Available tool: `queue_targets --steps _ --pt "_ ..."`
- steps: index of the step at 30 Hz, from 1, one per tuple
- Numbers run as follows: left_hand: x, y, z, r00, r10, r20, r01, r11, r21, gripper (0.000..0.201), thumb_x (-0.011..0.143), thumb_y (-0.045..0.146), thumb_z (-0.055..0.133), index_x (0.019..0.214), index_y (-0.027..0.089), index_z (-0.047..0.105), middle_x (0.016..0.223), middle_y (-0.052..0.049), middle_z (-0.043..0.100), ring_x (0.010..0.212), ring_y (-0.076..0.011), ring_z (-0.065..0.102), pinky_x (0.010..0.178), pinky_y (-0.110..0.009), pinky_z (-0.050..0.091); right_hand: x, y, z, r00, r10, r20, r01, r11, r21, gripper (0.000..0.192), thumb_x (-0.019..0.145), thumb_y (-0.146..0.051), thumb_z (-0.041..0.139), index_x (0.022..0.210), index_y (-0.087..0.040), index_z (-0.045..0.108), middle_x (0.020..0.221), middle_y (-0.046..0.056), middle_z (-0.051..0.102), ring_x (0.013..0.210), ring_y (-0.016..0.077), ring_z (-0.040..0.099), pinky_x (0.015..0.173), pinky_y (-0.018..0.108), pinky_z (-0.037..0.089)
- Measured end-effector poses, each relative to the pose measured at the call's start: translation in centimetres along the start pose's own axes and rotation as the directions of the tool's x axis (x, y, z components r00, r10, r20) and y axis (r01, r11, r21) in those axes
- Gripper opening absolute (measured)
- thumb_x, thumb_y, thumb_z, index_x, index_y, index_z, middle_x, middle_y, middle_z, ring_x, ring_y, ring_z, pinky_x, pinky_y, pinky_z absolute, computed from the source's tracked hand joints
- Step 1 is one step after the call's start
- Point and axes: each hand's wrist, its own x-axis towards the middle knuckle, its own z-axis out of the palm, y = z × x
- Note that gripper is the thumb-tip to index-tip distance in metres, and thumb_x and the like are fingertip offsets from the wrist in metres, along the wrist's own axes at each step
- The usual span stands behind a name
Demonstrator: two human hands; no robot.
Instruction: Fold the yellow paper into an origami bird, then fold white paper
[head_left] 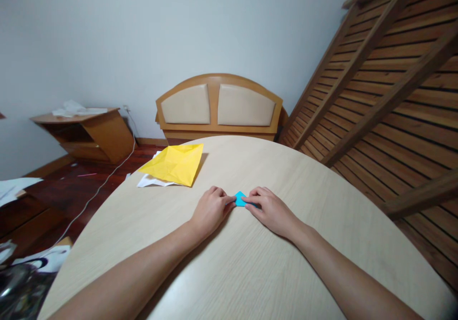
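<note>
A small piece of folded blue paper (240, 199) lies between my two hands near the middle of the round table (229, 272). Its visible part comes to a point at the top and has a straight lower edge. My left hand (213, 207) pinches its left side between thumb and fingers. On the right side, the fingertips of my right hand (267, 207) close on the paper too. My fingers cover both ends of it. Beyond my left hand rests a creased yellow sheet (175, 164), lying partly over a white sheet (152, 181).
A wooden headboard (213, 105) with two pale panels stands behind the table. Slatted wooden boards (386, 105) lean along the right. At the left are a low cabinet (107, 136) with papers on top and a white cable (103, 184) across the floor.
</note>
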Motion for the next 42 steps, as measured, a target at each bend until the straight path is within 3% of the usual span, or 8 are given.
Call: queue_targets --steps 10,18,27,35,42 --pt "-0.1 0.3 0.1 1.000 -0.024 -0.002 0.024 0.997 0.068 0.023 0.100 0.030 0.057 0.114 0.023 0.074 0.088 -0.009 0.069 0.090 -0.0251 0.059 0.082 -0.037 0.047 -0.1 0.1 0.1 1.000 0.022 -0.005 -0.022 1.000 0.001 0.023 0.094 -0.022 0.065 0.113 -0.028 0.076 0.098 0.005 0.067 0.098 0.0221 0.059 0.089 0.037 0.047" --pt "-0.3 0.3 0.0 0.994 -0.089 -0.060 0.086 0.995 -0.050 0.016 0.094 0.030 0.065 0.098 0.017 0.075 0.101 -0.010 0.069 0.101 -0.0260 0.057 0.090 -0.039 0.047 0.0 -0.1 0.1 0.998 0.066 -0.010 -0.064 0.992 0.111 0.022 0.092 -0.020 0.067 0.111 -0.025 0.076 0.099 0.006 0.071 0.098 0.0219 0.061 0.089 0.037 0.049" --pt "0.1 -0.2 0.2 0.991 -0.109 -0.070 0.100 0.987 -0.126 0.013 0.091 0.030 0.071 0.091 0.019 0.077 0.093 -0.008 0.071 0.096 -0.0245 0.059 0.086 -0.037 0.047 0.0 -0.8 0.8 0.995 0.086 -0.046 -0.085 0.996 0.025 0.019 0.093 -0.019 0.064 0.103 -0.026 0.079 0.108 0.007 0.073 0.104 0.0244 0.061 0.094 0.041 0.050" --pt "0.0 -1.5 -0.5 1.000 0.020 -0.019 -0.023 0.973 -0.229 0.014 0.095 0.024 0.066 0.102 0.021 0.078 0.083 -0.004 0.074 0.088 -0.0210 0.062 0.086 -0.034 0.047 -0.2 -0.8 0.4 0.998 0.042 -0.043 -0.042 0.999 -0.006 0.020 0.093 -0.017 0.064 0.106 -0.024 0.078 0.106 0.006 0.074 0.103 0.0245 0.061 0.094 0.042 0.050" --pt "-0.1 -1.5 -0.7 1.000 0.011 -0.015 -0.014 0.975 -0.221 0.009 0.091 0.026 0.071 0.092 0.020 0.078 0.083 -0.004 0.075 0.084 -0.0203 0.064 0.082 -0.032 0.047 -0.2 -0.6 0.4 0.999 0.020 -0.047 -0.020 1.000 0.006 0.021 0.094 -0.018 0.063 0.106 -0.026 0.078 0.107 0.006 0.074 0.103 0.0242 0.062 0.094 0.042 0.051"
